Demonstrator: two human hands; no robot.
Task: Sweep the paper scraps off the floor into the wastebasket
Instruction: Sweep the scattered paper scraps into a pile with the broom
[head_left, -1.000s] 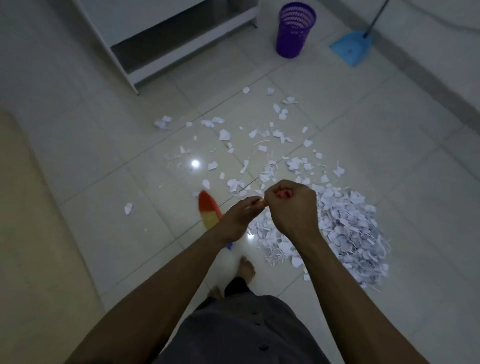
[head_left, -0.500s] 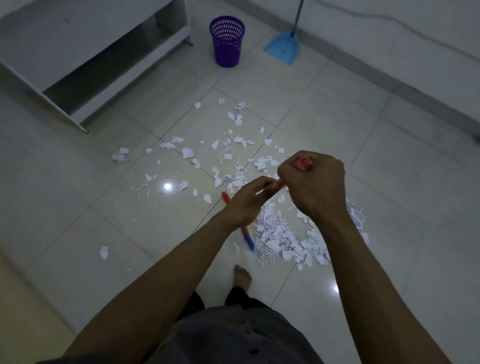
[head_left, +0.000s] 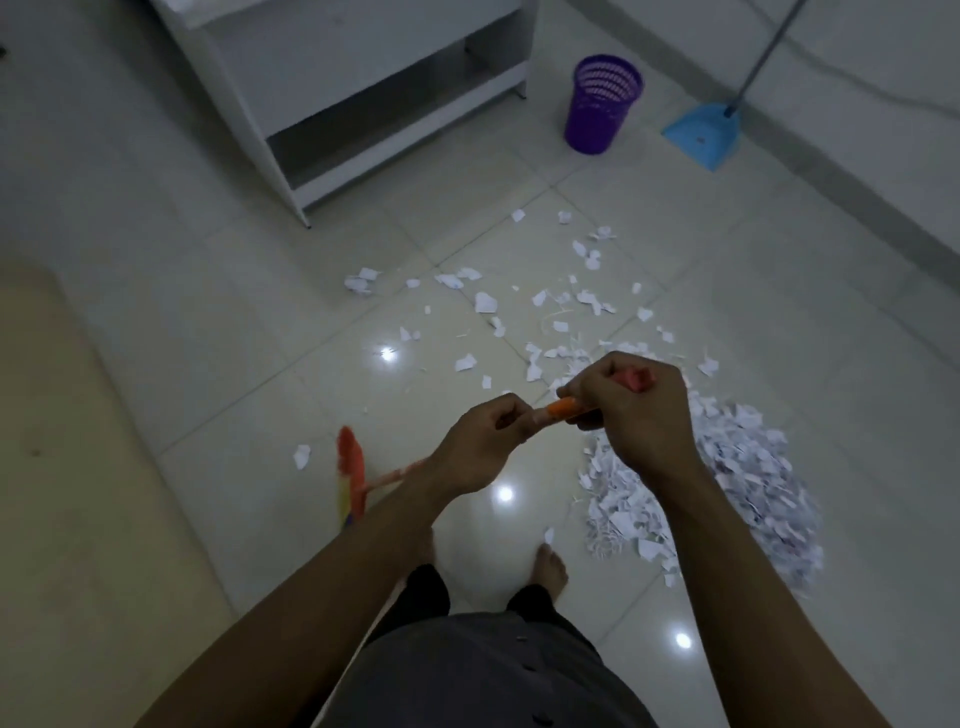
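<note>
**Orange broom (head_left: 350, 478) in 2 hands**

The left hand (head_left: 483, 441) and right hand (head_left: 634, 415) both curl round the broom handle (head_left: 566, 408), so they can push. Paper scraps (head_left: 753, 457) sit heaped by the right foot (head_left: 550, 566). Far off waits the purple wastebasket (head_left: 602, 104), near a blue dustpan (head_left: 701, 135).

Glossy tile floor (head_left: 779, 322); paper scraps (head_left: 748, 467); plastic wastebasket (head_left: 597, 111).

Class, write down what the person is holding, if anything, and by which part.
Both hands grip the broom by its orange handle: the right hand wraps the top end, and the left hand holds just below it.
</note>
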